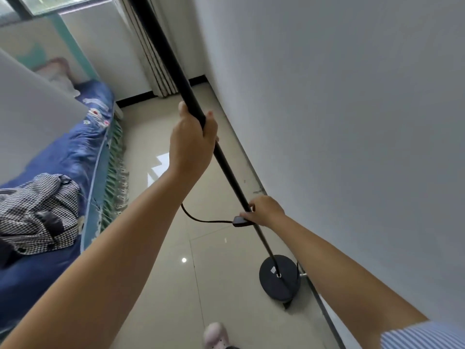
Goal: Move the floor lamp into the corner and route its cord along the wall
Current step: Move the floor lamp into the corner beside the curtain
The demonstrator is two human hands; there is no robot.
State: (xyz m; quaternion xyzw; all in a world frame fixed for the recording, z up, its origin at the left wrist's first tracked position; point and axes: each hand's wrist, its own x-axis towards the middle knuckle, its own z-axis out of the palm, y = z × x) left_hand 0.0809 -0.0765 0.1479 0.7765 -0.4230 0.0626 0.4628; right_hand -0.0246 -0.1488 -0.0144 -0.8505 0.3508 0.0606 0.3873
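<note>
The black floor lamp's pole (163, 46) runs from the top of the view down to its round black base (280, 277), which sits tilted on the tile floor close to the white wall (339, 122). My left hand (192, 142) is wrapped around the pole high up. Lower down, my right hand (265, 210) grips the pole and presses the cord's inline switch (239, 221) against it. The black cord (201, 219) loops left from the switch and disappears behind my left forearm. The lamp head is out of view.
A bed with a blue floral cover (83, 147) and a checkered garment (40, 207) fills the left side. Striped curtains (156, 71) hang in the far corner by the window. Glossy beige floor (214, 285) lies between bed and wall. My slipper (216, 335) shows at the bottom.
</note>
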